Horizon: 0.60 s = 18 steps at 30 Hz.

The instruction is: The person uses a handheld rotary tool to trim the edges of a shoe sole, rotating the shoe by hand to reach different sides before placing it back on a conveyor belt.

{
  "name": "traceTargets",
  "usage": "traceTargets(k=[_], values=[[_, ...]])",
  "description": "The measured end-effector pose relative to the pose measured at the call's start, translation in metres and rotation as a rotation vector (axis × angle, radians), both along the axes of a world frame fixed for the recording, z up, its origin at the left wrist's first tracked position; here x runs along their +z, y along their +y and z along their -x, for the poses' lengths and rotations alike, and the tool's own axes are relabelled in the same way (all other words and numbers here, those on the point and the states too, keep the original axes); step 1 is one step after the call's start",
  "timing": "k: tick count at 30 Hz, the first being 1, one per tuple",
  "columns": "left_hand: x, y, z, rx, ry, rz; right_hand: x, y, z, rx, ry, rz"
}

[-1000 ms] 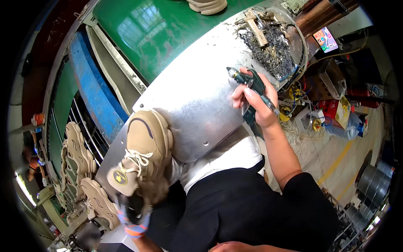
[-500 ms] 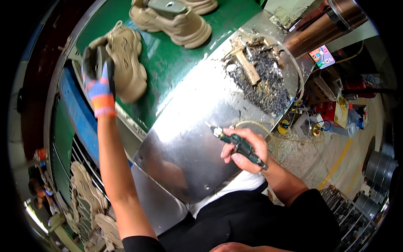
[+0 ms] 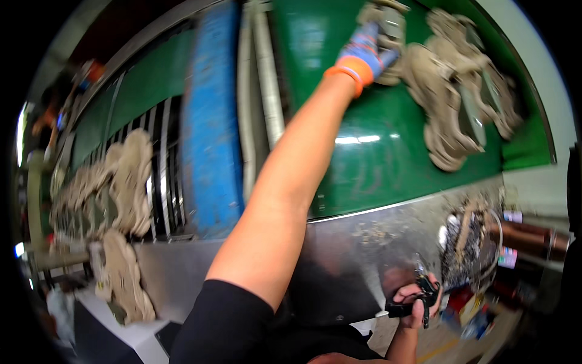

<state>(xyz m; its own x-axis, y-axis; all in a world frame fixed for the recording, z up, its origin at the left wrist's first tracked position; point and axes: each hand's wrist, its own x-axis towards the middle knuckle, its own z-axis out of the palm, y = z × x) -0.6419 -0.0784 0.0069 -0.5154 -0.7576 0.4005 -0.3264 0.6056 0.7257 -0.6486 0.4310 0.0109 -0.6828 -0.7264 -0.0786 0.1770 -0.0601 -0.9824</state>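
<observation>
My left arm stretches far forward over the green work surface (image 3: 370, 164). My left hand (image 3: 365, 56), in a blue glove with an orange cuff, grips a chunky beige shoe (image 3: 391, 70) at the far edge; blur softens its fingers. More beige shoes (image 3: 433, 91) with grey-green parts lie just right of it. Low at the right, my bare right hand (image 3: 418, 300) is closed round a dark pen-shaped hand tool (image 3: 429, 294) with a thin tip pointing up and away. This tool is above the bare metal plate (image 3: 345, 261), apart from the shoes.
A heap of dark shavings (image 3: 454, 255) with a beige brush-like piece on it sits at the right of the plate. Beyond are a copper-coloured pipe (image 3: 527, 233) and a lit phone (image 3: 508, 258). A blue beam (image 3: 212, 121) and a rack of beige shoes (image 3: 130, 182) stand left.
The view has swung left. My left hand, still at a shoe, now shows farther right and at full reach. My right hand keeps the tool, lower in the view.
</observation>
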Motion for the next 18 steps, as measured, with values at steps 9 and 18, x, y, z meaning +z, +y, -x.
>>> traceTargets(k=[9, 18], values=[[0.082, 0.041, -0.426, 0.405, -0.915, 0.36, -0.011, -0.007, 0.008, 0.065, 0.054, 0.189], [0.084, 0.138, -0.554, 0.925, -0.816, 0.126, 0.001, -0.021, -0.009, 0.079, 0.067, 0.273]])
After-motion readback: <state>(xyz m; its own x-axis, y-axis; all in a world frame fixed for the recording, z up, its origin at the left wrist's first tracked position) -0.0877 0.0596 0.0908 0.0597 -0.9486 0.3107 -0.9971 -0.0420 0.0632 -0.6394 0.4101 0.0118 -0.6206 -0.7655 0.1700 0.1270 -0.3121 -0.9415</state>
